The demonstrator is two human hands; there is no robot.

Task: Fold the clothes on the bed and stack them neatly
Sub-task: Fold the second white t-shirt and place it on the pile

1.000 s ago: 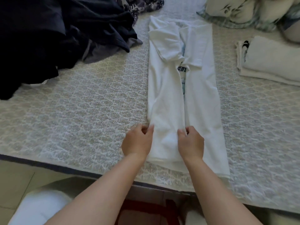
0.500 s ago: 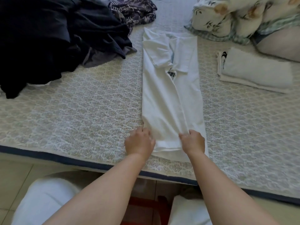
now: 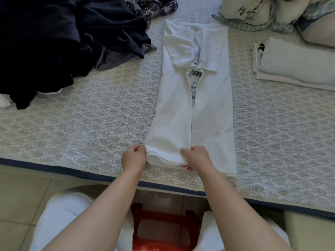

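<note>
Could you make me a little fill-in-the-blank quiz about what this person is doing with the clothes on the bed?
1. Both hands, left hand and right hand, grip the near end of the long ____ T-shirt.
2. The heap of unfolded dark clothes lies on the ____ side of the bed.
3. The already folded pile lies to the ____ of the T-shirt.
4. The T-shirt's near end on the left is being ____ up.

Missing words: white; left; right; rolled

Bed [image 3: 90,127], patterned quilted cover: long white shirt [image 3: 212,109] at centre, dark clothes heap [image 3: 54,42] left, folded pale stack [image 3: 293,67] right, pillows [image 3: 253,11] behind.
</note>
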